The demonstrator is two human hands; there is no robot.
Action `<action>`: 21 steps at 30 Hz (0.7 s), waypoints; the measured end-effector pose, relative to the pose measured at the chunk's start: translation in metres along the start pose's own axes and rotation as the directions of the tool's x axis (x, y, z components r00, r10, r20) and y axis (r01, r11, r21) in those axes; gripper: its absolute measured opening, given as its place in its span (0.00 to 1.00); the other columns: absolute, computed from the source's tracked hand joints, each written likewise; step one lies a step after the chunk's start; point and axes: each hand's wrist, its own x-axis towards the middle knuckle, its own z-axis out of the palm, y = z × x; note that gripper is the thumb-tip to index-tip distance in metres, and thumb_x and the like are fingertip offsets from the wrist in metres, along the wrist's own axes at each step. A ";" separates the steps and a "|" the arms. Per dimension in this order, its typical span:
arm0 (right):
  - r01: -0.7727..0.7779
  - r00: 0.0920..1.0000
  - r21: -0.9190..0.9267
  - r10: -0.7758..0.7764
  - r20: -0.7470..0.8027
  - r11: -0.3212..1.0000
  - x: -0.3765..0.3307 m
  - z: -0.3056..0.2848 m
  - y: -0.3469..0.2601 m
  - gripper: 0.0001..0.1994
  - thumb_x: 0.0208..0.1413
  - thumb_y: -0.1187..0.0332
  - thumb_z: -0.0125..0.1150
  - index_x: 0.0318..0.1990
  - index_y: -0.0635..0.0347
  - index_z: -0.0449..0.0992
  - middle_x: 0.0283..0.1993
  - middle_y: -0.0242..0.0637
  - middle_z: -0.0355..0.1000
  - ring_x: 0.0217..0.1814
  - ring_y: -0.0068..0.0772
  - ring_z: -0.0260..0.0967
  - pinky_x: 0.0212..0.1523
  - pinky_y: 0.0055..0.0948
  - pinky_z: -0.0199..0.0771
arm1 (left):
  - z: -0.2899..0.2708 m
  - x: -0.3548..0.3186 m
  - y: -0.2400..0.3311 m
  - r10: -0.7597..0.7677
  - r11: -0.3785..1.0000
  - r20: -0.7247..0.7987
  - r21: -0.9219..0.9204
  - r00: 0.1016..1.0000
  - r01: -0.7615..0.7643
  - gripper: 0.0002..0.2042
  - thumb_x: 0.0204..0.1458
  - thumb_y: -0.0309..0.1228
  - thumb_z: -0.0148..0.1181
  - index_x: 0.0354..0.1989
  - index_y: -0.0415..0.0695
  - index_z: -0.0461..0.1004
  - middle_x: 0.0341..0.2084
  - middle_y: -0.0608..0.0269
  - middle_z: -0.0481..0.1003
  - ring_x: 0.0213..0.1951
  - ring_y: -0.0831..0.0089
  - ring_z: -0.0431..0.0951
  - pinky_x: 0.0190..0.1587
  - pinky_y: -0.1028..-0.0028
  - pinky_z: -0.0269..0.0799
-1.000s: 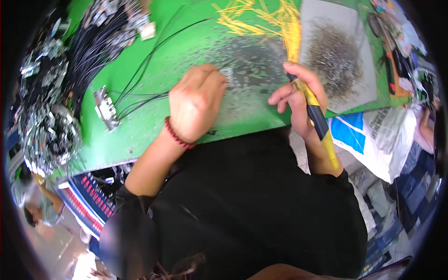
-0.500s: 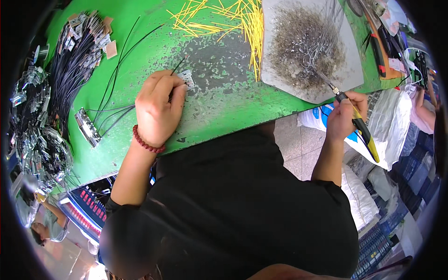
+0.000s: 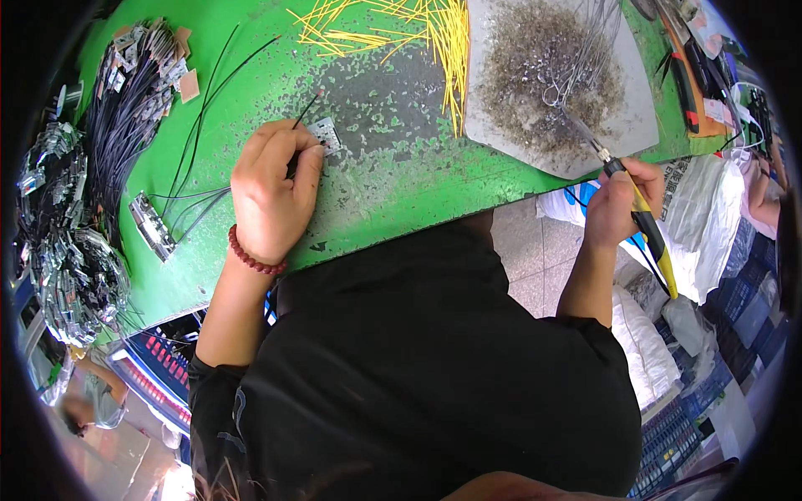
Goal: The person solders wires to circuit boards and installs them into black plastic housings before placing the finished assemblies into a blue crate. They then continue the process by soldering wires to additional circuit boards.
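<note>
The grey tray [image 3: 643, 125] at the far right of the green surface [image 3: 393, 175] holds a spread of dark metal bits [image 3: 535, 83]. The right hand [image 3: 622, 200] has its fingers closed round a yellow-handled soldering iron [image 3: 643, 221], its tip reaching over the tray's near edge. The left hand [image 3: 271, 196] rests on the surface, fingers pinching a black wire [image 3: 305, 113] against a small board [image 3: 326, 134]. Yellow wires [image 3: 418, 33] lie just left of the tray; a bundle of black leads [image 3: 125, 108] and another board [image 3: 152, 225] lie further left
</note>
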 end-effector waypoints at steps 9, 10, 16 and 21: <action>0.029 0.999 -0.120 -0.032 -0.028 0.992 -0.001 0.005 -0.007 0.06 0.44 0.79 0.53 0.32 0.67 0.69 0.28 0.37 0.67 0.22 0.22 0.65 0.26 0.16 0.68 | -0.003 0.000 -0.001 -0.002 1.000 -0.013 -0.008 1.000 0.002 0.05 0.43 0.17 0.62 0.27 0.36 0.73 0.30 0.52 0.75 0.32 0.57 0.76 0.35 0.66 0.73; 0.031 0.998 -0.161 -0.038 -0.041 0.986 -0.001 0.009 -0.009 0.06 0.44 0.78 0.52 0.32 0.67 0.69 0.27 0.36 0.66 0.22 0.22 0.64 0.25 0.16 0.65 | -0.002 -0.002 -0.002 0.011 1.000 -0.005 -0.004 1.000 -0.011 0.05 0.43 0.17 0.62 0.27 0.36 0.73 0.30 0.52 0.75 0.32 0.56 0.76 0.35 0.66 0.73; -0.059 0.989 0.226 0.027 0.143 0.972 -0.005 0.029 -0.016 0.08 0.47 0.72 0.56 0.33 0.66 0.67 0.25 0.39 0.66 0.22 0.22 0.60 0.25 0.19 0.61 | 0.002 0.000 -0.008 0.043 0.999 -0.023 -0.017 0.999 -0.043 0.05 0.43 0.21 0.62 0.27 0.39 0.72 0.29 0.55 0.75 0.33 0.56 0.76 0.36 0.64 0.73; -0.086 0.923 0.273 -0.026 0.383 0.958 -0.030 0.095 -0.025 0.13 0.50 0.65 0.63 0.33 0.65 0.68 0.27 0.36 0.66 0.27 0.22 0.60 0.27 0.21 0.59 | 0.000 -0.002 -0.007 0.029 1.000 -0.021 -0.005 0.999 -0.029 0.05 0.43 0.20 0.63 0.29 0.37 0.73 0.30 0.54 0.75 0.33 0.56 0.76 0.36 0.66 0.73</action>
